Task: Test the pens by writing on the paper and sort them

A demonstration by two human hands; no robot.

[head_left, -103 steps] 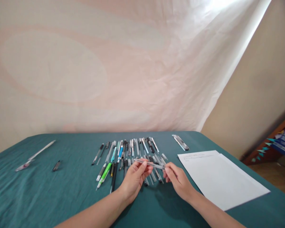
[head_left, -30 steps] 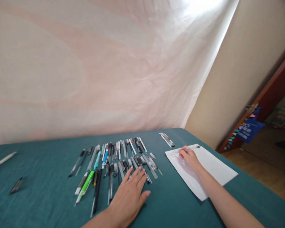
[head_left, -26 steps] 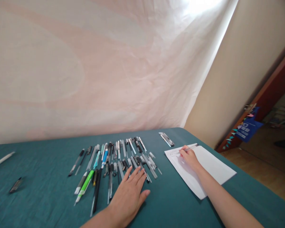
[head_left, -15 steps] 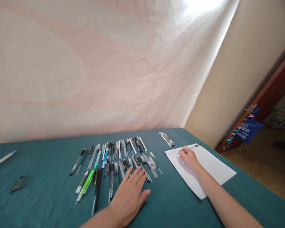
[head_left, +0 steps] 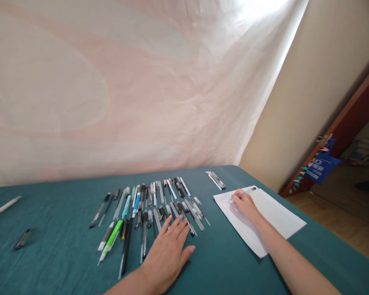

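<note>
My right hand (head_left: 245, 205) is closed around a slim pen (head_left: 250, 190) with a dark end, its writing end down on the white paper (head_left: 278, 213). Faint marks show on the sheet's upper left, beside the fingers. My left hand (head_left: 170, 250) lies flat with fingers spread on the table, its fingertips over the near edge of a group of pens. Those pens lie in two rough rows; among them are a bright green pen (head_left: 112, 239), a blue and white pen (head_left: 137, 200) and a long black pen (head_left: 126, 248). The hand partly hides several of them.
A small bundle of pens (head_left: 215, 180) lies behind the paper. At the far left are a white pen (head_left: 4, 207) and a short dark pen cap or piece (head_left: 22, 239). The green cloth-covered table (head_left: 64, 262) meets a pale hanging curtain (head_left: 141, 102) at its back.
The right hand's pen and fingers have shifted very slightly on the paper. My left hand stays in place, and the pens lie as before.
</note>
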